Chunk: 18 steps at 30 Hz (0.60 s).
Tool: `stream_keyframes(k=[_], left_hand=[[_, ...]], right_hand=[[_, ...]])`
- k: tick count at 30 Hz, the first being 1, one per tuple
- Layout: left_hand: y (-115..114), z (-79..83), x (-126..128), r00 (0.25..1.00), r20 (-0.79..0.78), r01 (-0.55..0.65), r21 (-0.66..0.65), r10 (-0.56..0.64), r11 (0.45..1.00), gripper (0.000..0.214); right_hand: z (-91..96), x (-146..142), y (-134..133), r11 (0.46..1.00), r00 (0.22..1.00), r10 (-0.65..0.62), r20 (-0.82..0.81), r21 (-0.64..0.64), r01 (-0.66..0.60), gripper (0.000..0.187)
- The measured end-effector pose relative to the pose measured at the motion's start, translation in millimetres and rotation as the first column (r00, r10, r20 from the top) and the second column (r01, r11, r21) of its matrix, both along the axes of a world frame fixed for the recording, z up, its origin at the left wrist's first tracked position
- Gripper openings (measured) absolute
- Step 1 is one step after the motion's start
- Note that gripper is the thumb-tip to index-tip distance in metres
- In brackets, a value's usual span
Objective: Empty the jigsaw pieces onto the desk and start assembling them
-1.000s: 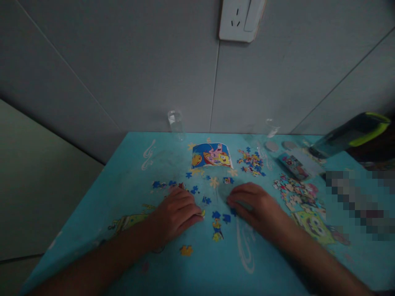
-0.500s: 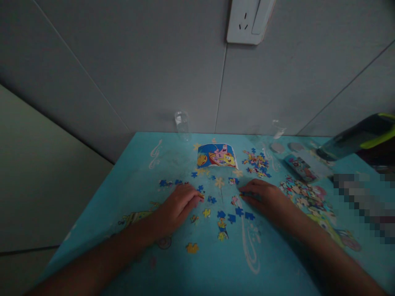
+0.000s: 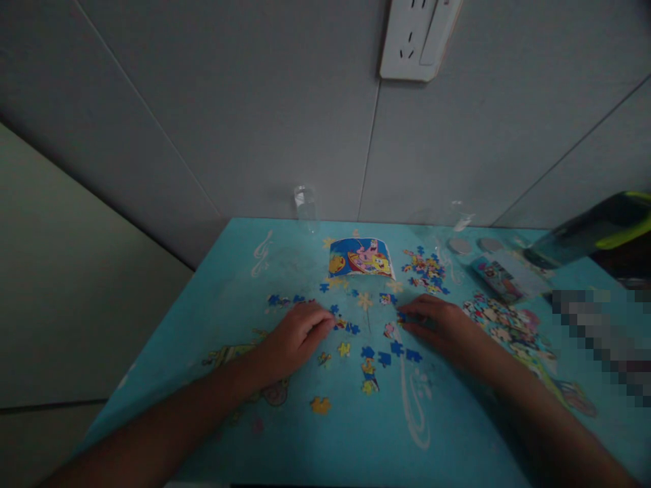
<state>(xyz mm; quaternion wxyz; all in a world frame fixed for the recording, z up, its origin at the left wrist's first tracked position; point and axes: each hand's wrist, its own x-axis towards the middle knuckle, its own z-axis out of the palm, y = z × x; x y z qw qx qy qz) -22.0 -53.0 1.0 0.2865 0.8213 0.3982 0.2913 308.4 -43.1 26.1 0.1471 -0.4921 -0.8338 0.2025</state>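
My left hand [image 3: 300, 335] is closed, thumb and forefinger pinched at the edge of a small blue-and-yellow puzzle piece [image 3: 340, 325]. That piece lies against a blue puzzle piece [image 3: 352, 329] to its right. My right hand [image 3: 440, 318] rests on the table with a small puzzle piece [image 3: 401, 317] between thumb and fingers, mostly hidden. Just below its fingertips is a pink piece [image 3: 389, 329]. Several blue pieces [image 3: 397, 348] and a short joined strip [image 3: 368, 369] lie nearer me. Behind both hands stands a curved picture card [image 3: 361, 257] with cartoon figures.
Loose pieces form one pile [image 3: 426, 268] at the back right and a larger pile [image 3: 503, 318] beyond my right wrist. A box [image 3: 501, 278], round lids [image 3: 459, 245], a dark bottle [image 3: 584, 227] and a clear container [image 3: 306, 209] stand near the wall.
The piece in my left fingers has come down beside the blue piece and now touches it. My right hand has hardly moved. The view has shifted slightly.
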Motion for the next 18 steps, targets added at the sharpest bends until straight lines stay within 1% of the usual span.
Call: stream_keyframes(k=[6,13,18], left_hand=[[1.8,-0.6,0.6,1.000,-0.001,-0.011,0.009,0.011,1.000,0.025],[1.3,-0.3,1.1,1.000,-0.005,0.012,0.052,-0.011,0.999,0.025],[1.6,0.9,1.9,1.000,-0.017,0.020,0.025,-0.019,0.999,0.024]], right_hand=[[-1.5,1.7,1.5,1.000,1.000,-0.005,-0.025,-0.024,0.004,0.024],[-3.5,2.2,3.5,0.999,0.999,-0.011,-0.040,-0.050,0.009,0.026],[-5.0,2.4,4.0,0.998,0.999,-0.010,-0.043,-0.062,0.008,0.025]])
